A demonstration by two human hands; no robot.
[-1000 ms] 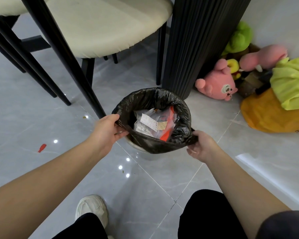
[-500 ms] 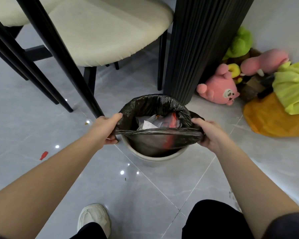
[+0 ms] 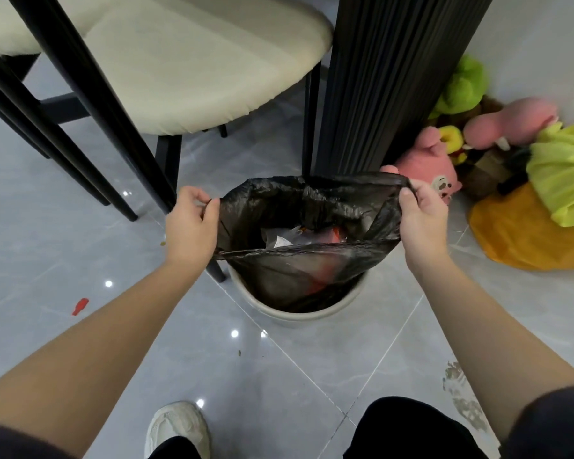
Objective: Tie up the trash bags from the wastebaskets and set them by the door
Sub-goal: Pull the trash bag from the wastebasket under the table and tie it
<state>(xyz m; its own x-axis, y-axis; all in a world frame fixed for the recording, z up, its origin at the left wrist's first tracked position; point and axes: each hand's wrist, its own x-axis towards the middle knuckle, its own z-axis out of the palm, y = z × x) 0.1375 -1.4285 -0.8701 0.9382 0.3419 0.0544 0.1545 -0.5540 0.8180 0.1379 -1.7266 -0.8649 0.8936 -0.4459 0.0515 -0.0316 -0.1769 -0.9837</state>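
A black trash bag (image 3: pixel 315 207) hangs half lifted out of a round cream wastebasket (image 3: pixel 299 314) on the grey tile floor. My left hand (image 3: pixel 189 226) pinches the bag's left rim, and my right hand (image 3: pixel 421 220) grips its right rim, stretching the mouth wide. Paper scraps and a red wrapper (image 3: pixel 295 238) show inside. The bag's lower part still sits in the basket.
A cream-seated chair (image 3: pixel 179 61) with black legs stands at the back left. A black ribbed table pedestal (image 3: pixel 388 77) rises just behind the basket. Plush toys (image 3: pixel 431 173) and a yellow-orange bundle (image 3: pixel 527 233) lie at the right by the wall. My white shoe (image 3: pixel 176 429) is below.
Both hands have pulled the bag's rim off the basket and raised it; the basket's cream rim now shows and the bag mouth is stretched wider.
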